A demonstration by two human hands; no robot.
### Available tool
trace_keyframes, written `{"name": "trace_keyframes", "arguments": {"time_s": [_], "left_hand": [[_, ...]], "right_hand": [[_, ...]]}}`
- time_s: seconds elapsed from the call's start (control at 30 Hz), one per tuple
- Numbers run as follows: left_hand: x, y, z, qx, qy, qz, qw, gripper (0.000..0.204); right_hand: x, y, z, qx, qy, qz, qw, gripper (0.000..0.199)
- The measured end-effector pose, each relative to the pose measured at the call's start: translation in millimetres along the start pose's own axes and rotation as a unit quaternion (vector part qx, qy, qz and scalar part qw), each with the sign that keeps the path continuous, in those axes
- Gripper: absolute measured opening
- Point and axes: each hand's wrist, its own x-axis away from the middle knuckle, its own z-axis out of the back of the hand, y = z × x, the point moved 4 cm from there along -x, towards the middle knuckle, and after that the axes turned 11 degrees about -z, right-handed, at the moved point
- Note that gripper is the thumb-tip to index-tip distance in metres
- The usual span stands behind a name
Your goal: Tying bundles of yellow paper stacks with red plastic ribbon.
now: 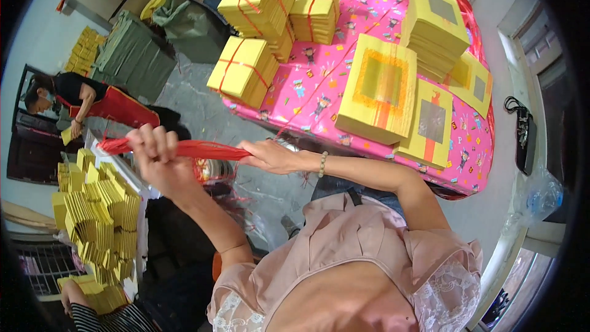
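A bundle of red plastic strapping twine (212, 150) stretches nearly level between my two hands, in front of the table. My left hand (157, 158) makes a fist round its left part, slightly blurred, and a loose end sticks out beyond. My right hand (275, 157), with a beaded bracelet at the wrist, pinches the right end. A thin red strand rises from near my right hand across the pink tablecloth (301, 89). Nearest on the table are yellow paper packets tied with red twine (241, 67) and an untied stack with an orange-bordered panel (376, 89).
More tied yellow bundles (255, 1) and tall windowed stacks (433, 27) stand farther back. Yellow packets crowd a side table (101, 221) at left. A person in a red apron (120, 107) stands behind it; another person's striped sleeve (101, 318) shows lower left. Green sacks (132, 55) stand beyond.
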Motion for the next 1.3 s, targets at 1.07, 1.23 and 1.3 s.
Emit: {"name": "trace_keyframes", "arguments": {"time_s": [1.07, 1.23, 1.3], "left_hand": [[138, 5, 169, -0.614, -0.184, 0.270, 0.719, 0.028], [187, 79, 270, -0.700, -0.053, 0.256, 0.665, 0.032], [220, 82, 310, -0.736, -0.076, 0.329, 0.586, 0.031]], "right_hand": [[-33, 29, 27, 0.378, -0.236, -0.048, 0.894, 0.026], [-46, 46, 65, 0.480, -0.241, -0.129, 0.833, 0.026], [-46, 38, 52, 0.494, -0.234, -0.141, 0.825, 0.023]]}}
